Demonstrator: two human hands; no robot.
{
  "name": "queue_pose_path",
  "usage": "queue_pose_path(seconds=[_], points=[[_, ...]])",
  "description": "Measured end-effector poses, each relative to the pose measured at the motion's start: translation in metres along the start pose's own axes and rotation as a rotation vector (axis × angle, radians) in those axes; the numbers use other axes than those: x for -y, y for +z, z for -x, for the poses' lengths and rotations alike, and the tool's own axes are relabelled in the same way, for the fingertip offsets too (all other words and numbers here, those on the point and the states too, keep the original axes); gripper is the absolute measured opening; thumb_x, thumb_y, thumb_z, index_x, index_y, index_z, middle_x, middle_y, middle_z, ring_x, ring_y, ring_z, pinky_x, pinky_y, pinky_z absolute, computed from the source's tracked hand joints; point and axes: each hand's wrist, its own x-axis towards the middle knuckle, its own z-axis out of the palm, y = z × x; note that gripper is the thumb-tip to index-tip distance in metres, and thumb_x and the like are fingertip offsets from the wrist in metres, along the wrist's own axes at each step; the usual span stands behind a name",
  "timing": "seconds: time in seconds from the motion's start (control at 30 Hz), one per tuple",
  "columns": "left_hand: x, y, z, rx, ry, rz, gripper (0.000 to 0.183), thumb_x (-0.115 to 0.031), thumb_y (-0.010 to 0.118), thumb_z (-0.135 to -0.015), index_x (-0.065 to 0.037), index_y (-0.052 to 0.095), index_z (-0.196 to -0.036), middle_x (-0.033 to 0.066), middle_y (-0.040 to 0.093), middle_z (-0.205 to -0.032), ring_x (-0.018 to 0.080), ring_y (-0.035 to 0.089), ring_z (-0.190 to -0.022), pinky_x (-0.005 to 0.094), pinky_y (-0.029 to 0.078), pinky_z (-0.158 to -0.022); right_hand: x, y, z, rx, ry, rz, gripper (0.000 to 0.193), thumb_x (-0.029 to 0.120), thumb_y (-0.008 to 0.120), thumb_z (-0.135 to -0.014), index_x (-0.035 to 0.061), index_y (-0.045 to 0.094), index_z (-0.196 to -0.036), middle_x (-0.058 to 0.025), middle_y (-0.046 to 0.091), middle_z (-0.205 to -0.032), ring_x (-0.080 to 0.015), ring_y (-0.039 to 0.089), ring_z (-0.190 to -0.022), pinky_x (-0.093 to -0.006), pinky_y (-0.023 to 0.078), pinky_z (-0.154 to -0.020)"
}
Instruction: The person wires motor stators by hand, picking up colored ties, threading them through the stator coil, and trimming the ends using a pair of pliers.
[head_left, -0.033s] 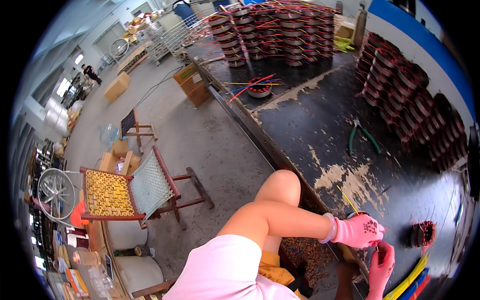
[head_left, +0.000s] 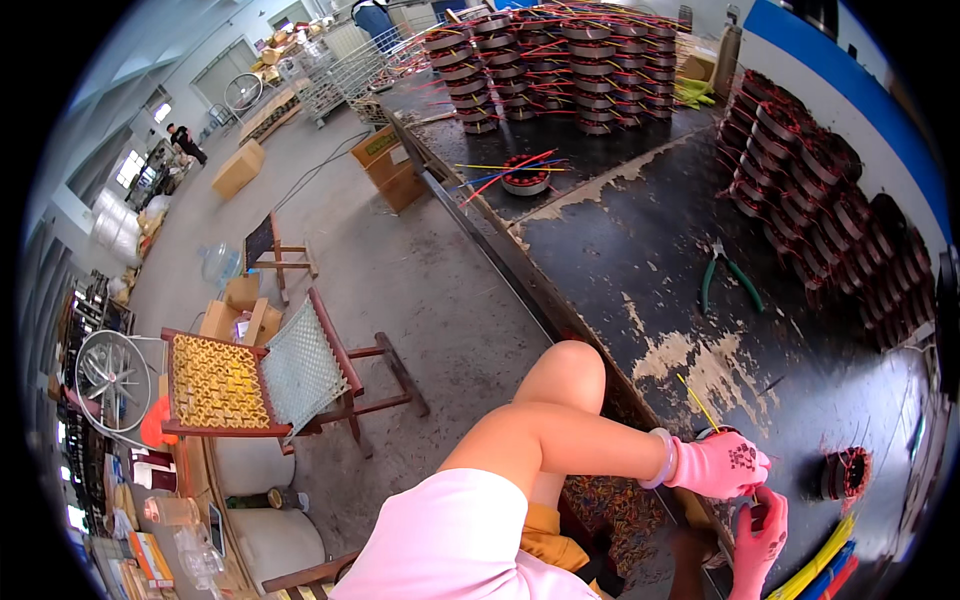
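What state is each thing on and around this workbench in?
Left hand, gloved, fingers bent, grip unclear
Right hand, gloved, fingers curled, grip unclear
Yellow wire, jutting out beyond left hand
Coloured wires, lying bunched together
Green-handled pliers, lying with handles spread
Ring with long wires, lying flat
Back rings, stacked in columns
Right-side rings, stacked in columns
Tabletop, worn in patches
Woven chair, unfolded

Green-handled pliers lie on a black table blotched with worn tan patches. Nearer the wearer than the pliers, the left glove and right glove are pink with dark print. Beyond the pliers, a grey-and-red stator is crossed by red, yellow and blue wires. Well left of the pliers, a reddish-brown-framed folding chair shows yellow and pale blue weave.
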Motion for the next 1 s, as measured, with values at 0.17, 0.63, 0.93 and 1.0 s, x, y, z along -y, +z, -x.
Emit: queue_pose_path(seconds=[0.17, 0.63, 0.93, 1.0], points=[[0.004, 0.000, 0.005, -0.006, -0.092, -0.063, 0.013, -0.019, 0.066, -0.087, -0.006, 0.065, -0.085, 0.0097, 0.066, -0.094, 0.0313, 0.069, -0.082, 0.0430, 0.054, -0.069, -0.039, 0.027, -0.018, -0.140, -0.264, 0.068, 0.020, 0.002, 0.066, -0.091, -0.0006, 0.065, -0.111, -0.0076, 0.067, -0.089, -0.0187, 0.063, -0.072, -0.0309, 0.049, -0.065], [0.010, -0.009, -0.001, -0.034, -0.028, -0.042, 0.015, -0.021, 0.066, -0.090, -0.009, 0.066, -0.099, 0.0119, 0.068, -0.131, 0.0300, 0.071, -0.099, 0.0399, 0.057, -0.085, -0.018, 0.018, -0.020, -0.232, -0.256, 0.352, 0.033, 0.012, 0.078, -0.084, 0.0076, 0.071, -0.117, -0.0124, 0.073, -0.109, -0.0315, 0.071, -0.090, -0.0402, 0.056, -0.074], [0.002, -0.020, 0.000, 0.015, -0.085, -0.044, 0.010, -0.014, 0.069, -0.085, -0.011, 0.065, -0.094, 0.0053, 0.069, -0.129, 0.0291, 0.071, -0.096, 0.0387, 0.057, -0.080, 0.006, 0.001, -0.020, 0.113, 0.295, -0.434, 0.020, 0.024, 0.062, -0.101, 0.0057, 0.069, -0.106, -0.0008, 0.067, -0.086, -0.0132, 0.062, -0.072, -0.0266, 0.048, -0.064], [-0.002, -0.022, -0.002, 0.051, -0.096, -0.046, 0.010, -0.014, 0.070, -0.085, -0.011, 0.065, -0.094, 0.0054, 0.069, -0.129, 0.0296, 0.071, -0.095, 0.0391, 0.057, -0.080, 0.001, 0.003, -0.015, -0.089, -0.157, 0.212, 0.019, 0.020, 0.063, -0.099, 0.0041, 0.066, -0.107, -0.0070, 0.070, -0.090, -0.0269, 0.069, -0.079, -0.0363, 0.054, -0.072]])
